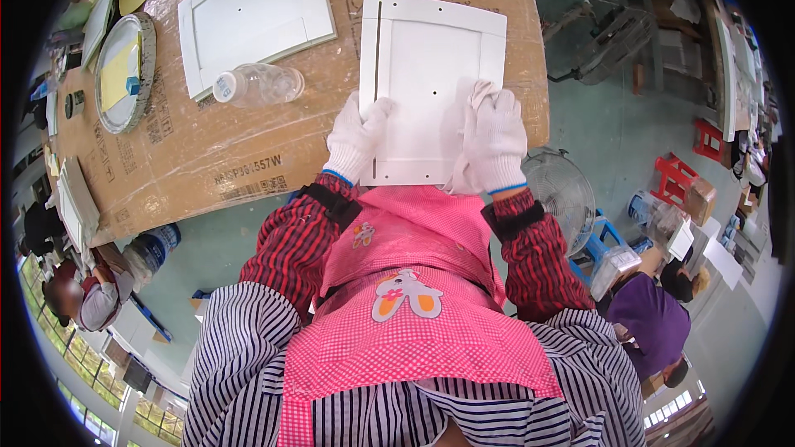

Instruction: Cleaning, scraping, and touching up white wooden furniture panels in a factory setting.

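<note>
A white framed panel (414, 58) with small holes and a dark slot down its left side lies near the right front of the cardboard-covered table. My left hand (358, 136), in a white knit glove, is closed on the panel's lower left edge. A bunched white cloth (460, 145) is gripped in my gloved right hand (497, 136), over the panel's right side. The cloth hangs down past the panel's lower right corner. Whether the right fingers also touch the panel is hidden.
Left of the panel, a clear plastic bottle (258, 85) lies beside more white panels (257, 21). A round lid-like tray (124, 108) sits farther left on the cardboard (224, 153). A floor fan (556, 190) stands right of the table. Co-workers (654, 314) are at both sides.
</note>
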Available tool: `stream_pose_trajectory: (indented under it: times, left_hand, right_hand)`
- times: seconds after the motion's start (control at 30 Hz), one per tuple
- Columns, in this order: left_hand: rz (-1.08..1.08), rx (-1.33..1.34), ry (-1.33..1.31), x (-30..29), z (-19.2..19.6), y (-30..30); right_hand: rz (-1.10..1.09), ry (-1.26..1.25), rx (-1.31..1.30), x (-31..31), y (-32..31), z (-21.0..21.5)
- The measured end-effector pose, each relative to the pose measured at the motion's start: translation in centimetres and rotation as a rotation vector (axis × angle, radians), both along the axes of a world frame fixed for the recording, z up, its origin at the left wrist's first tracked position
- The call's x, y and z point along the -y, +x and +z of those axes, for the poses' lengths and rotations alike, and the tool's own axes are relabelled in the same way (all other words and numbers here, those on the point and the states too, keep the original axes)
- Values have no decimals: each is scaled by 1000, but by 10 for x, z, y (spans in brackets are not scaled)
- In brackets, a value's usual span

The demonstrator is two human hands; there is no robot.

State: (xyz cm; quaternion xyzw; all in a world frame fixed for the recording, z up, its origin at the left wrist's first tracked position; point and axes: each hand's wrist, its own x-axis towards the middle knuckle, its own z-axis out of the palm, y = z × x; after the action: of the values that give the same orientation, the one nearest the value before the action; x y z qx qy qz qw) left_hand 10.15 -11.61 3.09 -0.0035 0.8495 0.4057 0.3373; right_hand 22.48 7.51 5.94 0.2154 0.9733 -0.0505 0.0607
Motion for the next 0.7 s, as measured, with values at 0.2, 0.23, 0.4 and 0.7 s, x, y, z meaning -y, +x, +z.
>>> stream_pose_trajectory:
  times: [0.2,0.23,0.4,0.7]
  left_hand:
    - [-8,-9,-1,0,-5,1]
    - [5,5,7,-2,0,1]
    - [22,30,-38,-1,2,0]
    - [-5,39,-2,3,-6,0]
  right_hand:
    - [37,62,-64,-11,-9,-5]
    - [34,62,-64,-16,-16,-6]
    - [58,59,-181,-3,-13,0]
    - [110,130,-139,-19,-40,-12]
